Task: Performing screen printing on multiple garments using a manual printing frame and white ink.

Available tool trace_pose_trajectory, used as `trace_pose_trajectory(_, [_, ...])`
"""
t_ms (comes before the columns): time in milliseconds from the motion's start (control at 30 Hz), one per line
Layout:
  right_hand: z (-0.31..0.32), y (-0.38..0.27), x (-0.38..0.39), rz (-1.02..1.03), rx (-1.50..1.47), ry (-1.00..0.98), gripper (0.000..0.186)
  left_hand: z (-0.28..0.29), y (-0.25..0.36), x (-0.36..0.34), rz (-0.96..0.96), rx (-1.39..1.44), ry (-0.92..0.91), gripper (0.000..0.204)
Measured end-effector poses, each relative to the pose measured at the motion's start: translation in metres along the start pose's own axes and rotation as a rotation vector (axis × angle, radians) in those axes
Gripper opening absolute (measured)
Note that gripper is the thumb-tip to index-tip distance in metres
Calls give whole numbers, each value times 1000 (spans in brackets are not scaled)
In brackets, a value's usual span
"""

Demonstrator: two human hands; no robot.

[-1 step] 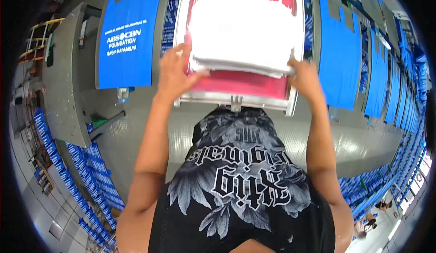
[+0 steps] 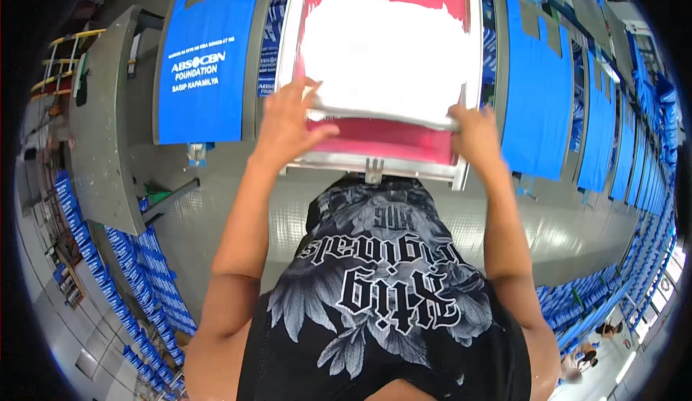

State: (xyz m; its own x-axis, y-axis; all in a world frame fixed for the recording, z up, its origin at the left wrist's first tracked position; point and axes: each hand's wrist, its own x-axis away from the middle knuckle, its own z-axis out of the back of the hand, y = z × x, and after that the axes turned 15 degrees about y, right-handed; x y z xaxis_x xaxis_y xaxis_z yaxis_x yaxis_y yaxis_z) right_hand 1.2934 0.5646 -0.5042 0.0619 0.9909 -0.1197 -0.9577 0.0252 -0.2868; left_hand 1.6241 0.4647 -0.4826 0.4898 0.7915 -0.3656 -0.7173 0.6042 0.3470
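Observation:
A screen-printing frame (image 2: 472, 33) with metal rails lies in front of me, its mesh (image 2: 389, 141) pinkish red. Thick white ink (image 2: 386, 55) covers most of that mesh. Along the ink's near edge runs a squeegee (image 2: 382, 118), smeared white and set crosswise between my hands. My left hand (image 2: 288, 123) straddles its left end, fingers on the far side and thumb on the near side. At the opposite end, my right hand (image 2: 477, 133) is closed round it beside the right rail. What lies under the screen is hidden.
A blue printed sheet (image 2: 202, 105) lies on a grey board to the left. More blue sheets (image 2: 533, 91) line the long row of boards at right. A grey table (image 2: 101, 134) stands far left. Blue pieces hang below both sides, and people (image 2: 580, 358) are far off at lower right.
The squeegee and both hands have come slightly nearer to my body. Fingers of my left hand now reach further over the ink. The whole view has shifted a little downward.

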Motion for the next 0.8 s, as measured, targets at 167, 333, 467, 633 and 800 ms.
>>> trace_pose_trajectory(167, [12, -6, -31, 19, -28, -187, 35, -15, -4, -47, 16, -107, -450, 31])
trace_pose_trajectory(333, [-11, 31, -134, 147, 63, 206, 31, -54, -39, -122, -107, -35, 102, 19])
trace_pose_trajectory(467, [-68, 34, -136, 229, 195, 252, 35, -101, -60, -106, -118, -103, 84, 30])
trace_pose_trajectory(633, [-11, 0, -34, 86, -38, -35, 41, -25, -9, -24, 30, -47, -172, 35])
trace_pose_trajectory(800, [-18, -17, 2, -22, -91, -86, 39, -42, -3, 19, 84, 69, -66, 34])
